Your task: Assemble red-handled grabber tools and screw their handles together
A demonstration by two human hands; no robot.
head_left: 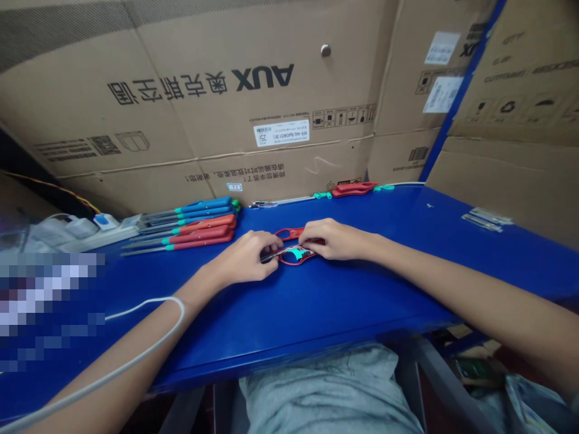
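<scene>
Both my hands rest on the blue table (316, 301) around a pair of scissors (293, 254) with red handles and a teal inner grip. My left hand (246, 256) is curled, its fingertips pinching the dark blade end of the scissors. My right hand (335, 239) is closed over the red handle loops from the right. The scissors lie flat on the table between the two hands.
A row of several blue and red handled tools (190, 226) lies at the back left. More red and teal scissors (353, 189) sit at the back edge. Cardboard boxes (253, 102) wall the rear. A white cable (149, 307) crosses my left forearm. Clear packets (486, 218) lie at the right.
</scene>
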